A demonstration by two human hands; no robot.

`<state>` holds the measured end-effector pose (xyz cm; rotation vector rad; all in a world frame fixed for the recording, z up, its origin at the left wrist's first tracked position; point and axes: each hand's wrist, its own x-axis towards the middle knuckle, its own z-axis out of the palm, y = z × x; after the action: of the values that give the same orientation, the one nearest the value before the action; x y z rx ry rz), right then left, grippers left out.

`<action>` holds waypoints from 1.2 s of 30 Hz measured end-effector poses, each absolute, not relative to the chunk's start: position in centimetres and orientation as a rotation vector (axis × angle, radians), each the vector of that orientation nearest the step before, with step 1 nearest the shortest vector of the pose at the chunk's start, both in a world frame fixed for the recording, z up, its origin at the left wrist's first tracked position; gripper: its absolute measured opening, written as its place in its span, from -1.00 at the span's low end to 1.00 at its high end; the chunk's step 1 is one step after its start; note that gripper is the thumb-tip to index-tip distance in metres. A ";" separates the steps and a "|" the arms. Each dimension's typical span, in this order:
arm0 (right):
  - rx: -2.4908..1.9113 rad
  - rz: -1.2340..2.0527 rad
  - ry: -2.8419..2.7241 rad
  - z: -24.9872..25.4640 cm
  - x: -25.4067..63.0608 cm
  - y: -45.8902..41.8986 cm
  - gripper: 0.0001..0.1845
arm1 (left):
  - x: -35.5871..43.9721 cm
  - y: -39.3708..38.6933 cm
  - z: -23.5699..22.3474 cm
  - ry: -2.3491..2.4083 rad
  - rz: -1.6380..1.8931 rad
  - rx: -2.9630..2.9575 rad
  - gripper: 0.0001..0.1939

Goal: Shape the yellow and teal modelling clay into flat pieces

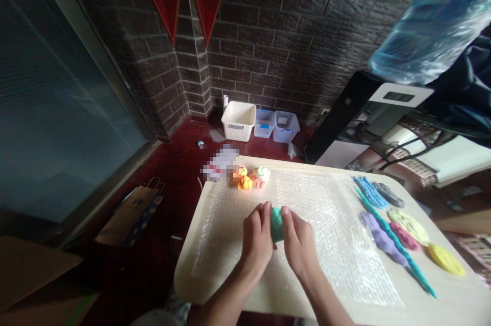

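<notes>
Between my two hands is a lump of green modelling clay (276, 225), gripped from both sides above the bubble wrap (318, 224). My left hand (258, 236) is closed on its left side, with the thumb near the top. On the other side, my right hand (299, 239) presses the clay with its thumb and curled fingers. Part of the lump is hidden behind the fingers. Beyond my hands, at the far edge of the table, sits a small cluster of orange, white and pinkish clay pieces (245, 182).
On the table's (383, 310) right side lie a long teal clay roll (395, 241), purple clay (383, 239), blue clay (371, 192) and yellow clay (445, 259). Storage bins (238, 121) stand by the brick wall. A water dispenser (341, 116) is at the right, a paper bag (128, 213) at the left.
</notes>
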<state>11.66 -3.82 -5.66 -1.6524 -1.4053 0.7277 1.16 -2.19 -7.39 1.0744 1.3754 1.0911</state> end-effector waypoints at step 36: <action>-1.631 0.855 -1.480 -5.5 12.4 -3.3 -0.30 | 0.6 -2.2 -7.6 1.327 1.007 1.458 -0.44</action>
<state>12.37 -3.25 -5.53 -1.6307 -1.4799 0.8550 0.55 -2.20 -7.62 1.4583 1.3271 1.0070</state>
